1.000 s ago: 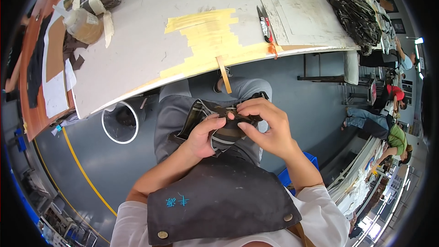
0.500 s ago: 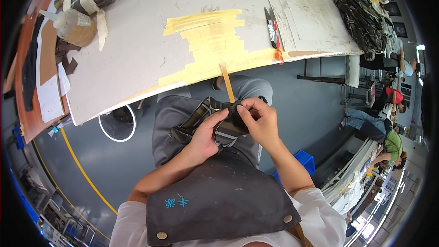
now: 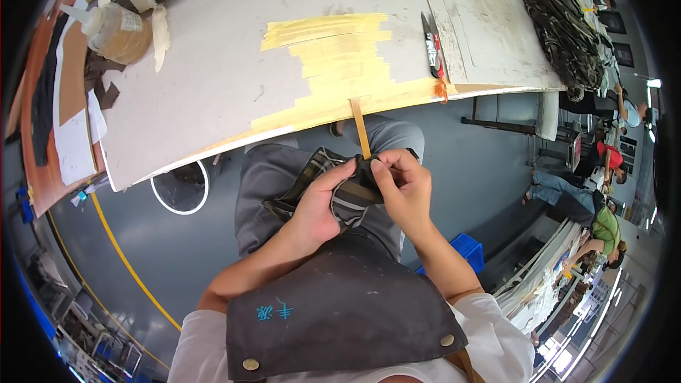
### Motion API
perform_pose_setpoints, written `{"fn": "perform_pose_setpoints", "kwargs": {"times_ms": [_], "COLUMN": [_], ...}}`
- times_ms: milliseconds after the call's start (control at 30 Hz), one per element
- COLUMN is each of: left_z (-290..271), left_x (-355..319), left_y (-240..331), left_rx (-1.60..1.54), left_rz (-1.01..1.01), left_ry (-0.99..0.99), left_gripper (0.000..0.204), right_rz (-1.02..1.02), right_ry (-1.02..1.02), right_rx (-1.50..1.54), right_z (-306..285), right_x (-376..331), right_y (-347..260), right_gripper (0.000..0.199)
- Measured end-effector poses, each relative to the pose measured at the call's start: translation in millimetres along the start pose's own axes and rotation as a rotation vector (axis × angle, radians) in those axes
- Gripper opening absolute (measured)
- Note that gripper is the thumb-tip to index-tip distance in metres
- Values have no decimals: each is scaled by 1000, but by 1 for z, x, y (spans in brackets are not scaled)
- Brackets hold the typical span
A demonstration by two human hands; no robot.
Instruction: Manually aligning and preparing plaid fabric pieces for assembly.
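Observation:
Over my lap, both hands hold a dark striped piece of fabric (image 3: 349, 203) at the lower end of a narrow tan strip (image 3: 361, 128), which juts out from the table edge. My left hand (image 3: 316, 206) is closed on the fabric, with its thumb along the upper edge. Close beside it, my right hand (image 3: 404, 181) pinches the same upper edge between thumb and bent fingers. The strip's lower tip meets the fabric between the two hands; whether it goes inside the fabric is hidden. More of the fabric hangs in folds to the left.
Yellow tape (image 3: 340, 64) covers part of the table (image 3: 206, 50). Snips (image 3: 432, 46) with an orange tassel lie on the right, near stacked dark fabric (image 3: 557, 28). A glue bottle (image 3: 117, 32) stands left. Below are a white-rimmed bin (image 3: 207, 188) and a blue crate (image 3: 466, 252). People work far right.
Both hands keep their grip at the strip's tip. The fabric between them has shifted, showing more of its striped face. The table and its contents sit slightly further right in view.

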State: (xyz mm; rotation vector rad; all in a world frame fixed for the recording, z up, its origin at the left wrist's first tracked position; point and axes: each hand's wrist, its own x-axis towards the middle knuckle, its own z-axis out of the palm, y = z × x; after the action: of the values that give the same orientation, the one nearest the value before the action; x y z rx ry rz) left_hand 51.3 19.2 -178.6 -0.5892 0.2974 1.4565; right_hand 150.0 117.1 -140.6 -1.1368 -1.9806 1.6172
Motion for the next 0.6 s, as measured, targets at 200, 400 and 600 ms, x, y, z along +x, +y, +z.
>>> {"fn": "perform_pose_setpoints", "kwargs": {"times_ms": [200, 400, 600], "left_z": [-10, -13, -4], "left_x": [8, 12, 12], "left_y": [2, 0, 8], "left_rx": [-24, 36, 41], "left_rz": [40, 52, 86], "left_ry": [-64, -29, -52], "left_gripper": [26, 27, 20], "right_rz": [-50, 21, -60], "right_ry": [50, 79, 102], "right_rx": [-62, -12, -108], "right_z": [3, 0, 10], "right_x": [3, 1, 7], "right_y": [-4, 4, -3], "right_gripper": [6, 8, 7]}}
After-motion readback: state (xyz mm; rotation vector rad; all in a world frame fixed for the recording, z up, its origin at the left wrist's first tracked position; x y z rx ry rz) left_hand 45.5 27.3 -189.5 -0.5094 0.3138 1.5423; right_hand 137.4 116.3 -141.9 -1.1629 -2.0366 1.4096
